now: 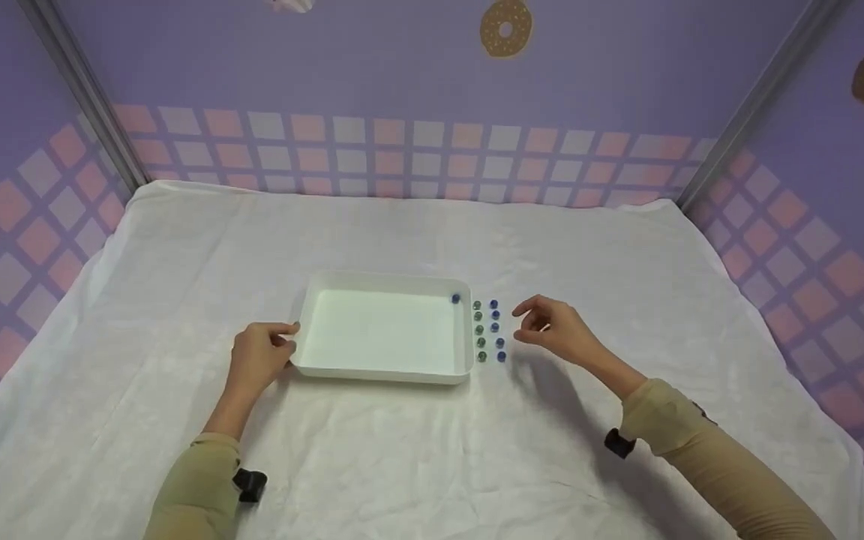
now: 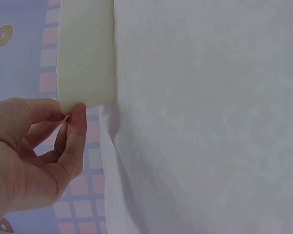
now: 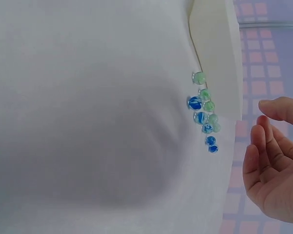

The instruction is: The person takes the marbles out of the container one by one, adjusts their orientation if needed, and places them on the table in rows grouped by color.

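Note:
A white rectangular tray (image 1: 383, 374) stands on the cloth, with one blue marble (image 1: 455, 298) in its far right corner. The left hand (image 1: 258, 356) pinches the tray's left side between thumb and fingers, which the left wrist view shows close up. Just outside the tray's right wall lie two columns of glass marbles: green marbles (image 1: 479, 330) nearer the tray, blue marbles (image 1: 495, 328) beside them. To the right of the blue column the right hand (image 1: 558, 328) hovers with bent fingers. Its thumb and index finger are apart, and nothing shows between them.
A white cloth (image 1: 372, 457) with wrinkles covers the table. Purple panels with pink and white squares (image 1: 391, 157) stand behind and at both sides, joined by grey metal posts (image 1: 754, 97).

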### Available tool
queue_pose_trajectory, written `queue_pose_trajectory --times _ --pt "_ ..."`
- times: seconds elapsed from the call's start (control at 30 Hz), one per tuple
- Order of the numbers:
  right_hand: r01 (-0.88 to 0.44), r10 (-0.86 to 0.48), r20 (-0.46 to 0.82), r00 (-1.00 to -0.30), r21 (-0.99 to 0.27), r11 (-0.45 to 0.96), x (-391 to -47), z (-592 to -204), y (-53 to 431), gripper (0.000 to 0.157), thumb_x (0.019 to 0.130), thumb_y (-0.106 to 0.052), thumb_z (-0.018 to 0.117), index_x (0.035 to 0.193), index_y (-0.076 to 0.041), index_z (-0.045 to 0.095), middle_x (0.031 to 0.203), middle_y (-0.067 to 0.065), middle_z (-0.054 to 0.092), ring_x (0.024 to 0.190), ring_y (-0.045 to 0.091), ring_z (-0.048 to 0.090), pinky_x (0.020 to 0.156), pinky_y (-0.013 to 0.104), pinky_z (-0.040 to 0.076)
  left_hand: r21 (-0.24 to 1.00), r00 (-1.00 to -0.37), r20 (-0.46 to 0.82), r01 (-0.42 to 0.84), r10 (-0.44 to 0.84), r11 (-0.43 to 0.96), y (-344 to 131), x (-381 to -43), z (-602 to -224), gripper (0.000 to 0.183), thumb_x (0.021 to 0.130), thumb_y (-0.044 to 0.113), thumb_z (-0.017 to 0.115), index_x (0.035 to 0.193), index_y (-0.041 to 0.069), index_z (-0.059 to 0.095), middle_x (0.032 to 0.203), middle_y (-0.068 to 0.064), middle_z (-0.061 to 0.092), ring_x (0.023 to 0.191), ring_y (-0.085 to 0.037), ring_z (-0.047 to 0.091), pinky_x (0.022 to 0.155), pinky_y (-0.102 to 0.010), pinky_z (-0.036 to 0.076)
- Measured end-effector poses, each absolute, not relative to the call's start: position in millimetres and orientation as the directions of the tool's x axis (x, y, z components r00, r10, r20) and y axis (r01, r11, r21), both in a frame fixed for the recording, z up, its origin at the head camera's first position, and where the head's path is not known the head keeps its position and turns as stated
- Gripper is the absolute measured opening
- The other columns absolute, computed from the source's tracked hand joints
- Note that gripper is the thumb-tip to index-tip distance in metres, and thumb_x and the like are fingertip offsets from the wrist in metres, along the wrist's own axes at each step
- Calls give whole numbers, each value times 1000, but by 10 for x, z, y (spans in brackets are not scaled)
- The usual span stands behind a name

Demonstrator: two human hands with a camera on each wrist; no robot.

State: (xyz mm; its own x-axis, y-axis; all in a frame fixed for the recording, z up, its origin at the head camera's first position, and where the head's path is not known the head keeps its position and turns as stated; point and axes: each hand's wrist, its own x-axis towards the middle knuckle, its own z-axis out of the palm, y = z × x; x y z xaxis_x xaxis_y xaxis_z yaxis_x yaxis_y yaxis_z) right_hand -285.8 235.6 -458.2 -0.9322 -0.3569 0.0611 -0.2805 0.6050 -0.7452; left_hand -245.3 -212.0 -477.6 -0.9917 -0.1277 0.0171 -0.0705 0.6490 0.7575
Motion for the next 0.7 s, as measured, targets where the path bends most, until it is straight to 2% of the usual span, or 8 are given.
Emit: queue_pose_trajectory --times 0.13,0.33,0.47,0.7 --pt "-289 -371 61 -927 -746 600 -2873 -4538 2338 29 87 -11 74 113 -5 65 87 13 67 75 16 59 63 18 47 752 -991 24 -70 -134 655 -2116 -2458 -4774 35 88 0 56 120 -3 69 98 -24 71 62 -10 58 54 -21 48" --pt "-304 -389 56 -919 -730 612 -2879 -4517 2316 27 87 -11 74 111 -2 67 87 12 68 74 15 59 63 19 47 753 -991 20 -74 -135 654 -2111 -2457 -4766 35 88 0 57 121 -3 68 97 -24 71 62 -11 58 54 -21 48" --pt "-329 -408 60 -911 -703 631 -2896 -4487 2283 25 87 -11 73 109 0 68 86 11 68 74 14 59 64 19 47 749 -990 12 -85 -142 657 -2111 -2457 -4765 35 88 0 57 121 -3 68 96 -23 70 63 -12 58 54 -21 47" --pt "-426 -493 67 -867 -614 665 -2985 -4351 2205 16 85 -8 74 101 -4 70 84 10 69 71 11 58 62 20 47 763 -993 13 -68 -119 643 -2119 -2442 -4762 35 88 -1 56 121 -4 67 94 -23 70 58 -9 58 52 -19 49"
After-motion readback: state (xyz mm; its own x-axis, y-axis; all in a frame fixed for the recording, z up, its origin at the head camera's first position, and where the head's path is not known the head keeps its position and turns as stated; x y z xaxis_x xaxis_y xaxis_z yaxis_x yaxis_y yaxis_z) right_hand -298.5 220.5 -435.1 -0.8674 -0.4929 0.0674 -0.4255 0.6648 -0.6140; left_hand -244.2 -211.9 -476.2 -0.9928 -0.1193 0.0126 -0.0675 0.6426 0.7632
